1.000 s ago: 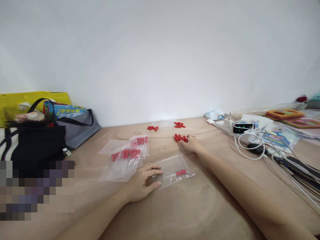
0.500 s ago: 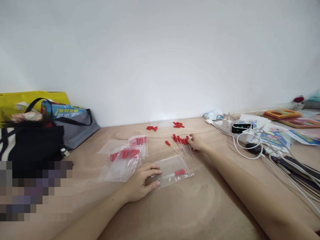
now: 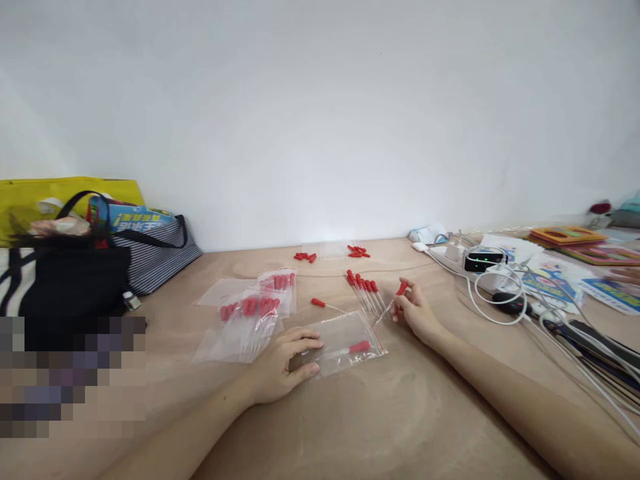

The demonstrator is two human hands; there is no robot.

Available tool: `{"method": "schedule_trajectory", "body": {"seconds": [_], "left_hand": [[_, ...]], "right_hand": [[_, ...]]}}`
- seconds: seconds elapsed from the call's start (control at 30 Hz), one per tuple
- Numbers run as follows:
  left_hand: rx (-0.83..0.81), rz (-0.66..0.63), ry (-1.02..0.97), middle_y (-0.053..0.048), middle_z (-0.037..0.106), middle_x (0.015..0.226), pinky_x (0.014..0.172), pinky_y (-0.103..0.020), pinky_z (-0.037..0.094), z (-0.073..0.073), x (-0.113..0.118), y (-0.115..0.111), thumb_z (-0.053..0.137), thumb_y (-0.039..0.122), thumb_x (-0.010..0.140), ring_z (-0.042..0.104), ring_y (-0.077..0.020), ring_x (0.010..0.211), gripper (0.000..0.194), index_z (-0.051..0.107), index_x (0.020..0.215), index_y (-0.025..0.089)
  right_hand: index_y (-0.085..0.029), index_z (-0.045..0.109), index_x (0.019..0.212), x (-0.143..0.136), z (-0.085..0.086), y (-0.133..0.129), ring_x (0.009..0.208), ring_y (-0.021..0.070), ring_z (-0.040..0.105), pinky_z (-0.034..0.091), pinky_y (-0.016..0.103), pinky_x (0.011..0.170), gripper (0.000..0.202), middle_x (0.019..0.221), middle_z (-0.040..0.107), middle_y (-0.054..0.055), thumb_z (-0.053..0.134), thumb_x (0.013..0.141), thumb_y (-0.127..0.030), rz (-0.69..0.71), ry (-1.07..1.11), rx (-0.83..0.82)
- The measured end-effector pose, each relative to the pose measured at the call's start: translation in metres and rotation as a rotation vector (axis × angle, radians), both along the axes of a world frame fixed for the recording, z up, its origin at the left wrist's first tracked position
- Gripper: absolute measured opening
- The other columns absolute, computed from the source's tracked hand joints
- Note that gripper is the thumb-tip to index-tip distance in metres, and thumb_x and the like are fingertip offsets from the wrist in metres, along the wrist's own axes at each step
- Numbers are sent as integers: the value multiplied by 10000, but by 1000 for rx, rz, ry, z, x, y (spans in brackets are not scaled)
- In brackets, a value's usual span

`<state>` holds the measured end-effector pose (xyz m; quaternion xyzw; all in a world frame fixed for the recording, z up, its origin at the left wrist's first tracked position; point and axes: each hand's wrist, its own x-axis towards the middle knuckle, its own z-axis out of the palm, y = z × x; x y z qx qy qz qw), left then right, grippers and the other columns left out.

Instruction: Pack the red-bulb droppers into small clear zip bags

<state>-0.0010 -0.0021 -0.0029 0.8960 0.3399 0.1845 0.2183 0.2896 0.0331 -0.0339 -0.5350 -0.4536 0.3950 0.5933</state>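
Touching lightly, with left hand loosely spread, the clear bag with one red-bulbed dropper already inside; to the left of this bag, apparently finished, filled bags. To its right, pinching another dropper in right hand; beyond it, loose droppers, seemingly not yet bagged.

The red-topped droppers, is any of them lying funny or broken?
One dropper looks a bit odd: it lies by itself just beyond the clear bag, turned more sideways than the row of droppers to its right. Nothing looks spilled, and I see no breaks, though the thin stems are hard to make out.
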Motion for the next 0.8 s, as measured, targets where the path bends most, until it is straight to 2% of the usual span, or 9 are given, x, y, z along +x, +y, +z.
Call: {"method": "schedule_trajectory", "body": {"seconds": [0.17, 0.27, 0.37, 0.47, 0.53, 0.67, 0.73, 0.8], "left_hand": [[10, -4, 24, -43, 510, 1181, 934, -380, 360, 1, 0, 0, 497, 336, 798, 450, -210, 1098, 319, 517, 1105, 250], [9, 29, 50, -46, 494, 1202, 940, -392, 349, 1, 0, -1, 500, 350, 795, 434, -219, 1115, 396, 447, 1176, 256], [2, 45, 62, -47, 470, 1230, 938, -391, 350, 2, -1, -2, 502, 361, 794, 436, -218, 1112, 444, 397, 1213, 261], [1, 29, 49, -39, 466, 1234, 934, -371, 355, 3, 0, -3, 492, 360, 801, 440, -209, 1109, 440, 387, 1219, 267], [0, 20, 41, -36, 471, 1228, 929, -365, 361, 4, 1, -3, 488, 351, 805, 445, -207, 1103, 428, 394, 1214, 268], [6, 21, 33, -43, 490, 1209, 931, -377, 358, 4, 1, -3, 499, 331, 798, 447, -213, 1100, 413, 425, 1197, 256], [4, 7, 26, -44, 509, 1189, 941, -381, 350, 3, 1, -2, 503, 316, 793, 441, -212, 1109, 381, 465, 1165, 244], [-10, -18, 12, -45, 522, 1177, 944, -379, 353, 3, 0, -1, 507, 300, 788, 445, -209, 1108, 337, 513, 1119, 233]], "right_hand": [[-245, 293, 1081, -15, 1, -23, 521, 105, 527, 462, 238, 488, 537, 637, 445, -71, 556, 625, -349, 44, 114, -8], [-238, 351, 960, -24, 2, -30, 553, 105, 550, 477, 260, 572, 446, 649, 506, -50, 600, 626, -397, 144, 195, -32], [-217, 418, 856, -29, 1, -35, 571, 105, 547, 470, 275, 608, 388, 667, 543, -24, 590, 632, -482, 260, 143, -37], [-194, 507, 822, -28, 1, -37, 562, 106, 519, 448, 264, 576, 358, 668, 541, -16, 596, 631, -484, 317, -54, -31], [-186, 576, 818, -27, 2, -37, 608, 120, 521, 441, 268, 591, 301, 723, 554, 8, 582, 668, -446, 366, -270, 4], [-233, 663, 817, -25, 7, -41, 850, 163, 512, 400, 317, 796, 224, 893, 548, 46, 463, 791, -332, 487, -743, 189], [-249, 670, 836, -24, 9, -41, 911, 170, 490, 363, 340, 856, 252, 931, 535, 54, 426, 815, -305, 504, -862, 250], [-237, 674, 833, -20, 10, -37, 902, 167, 496, 373, 330, 841, 259, 940, 535, 60, 428, 818, -314, 555, -877, 269]]}}
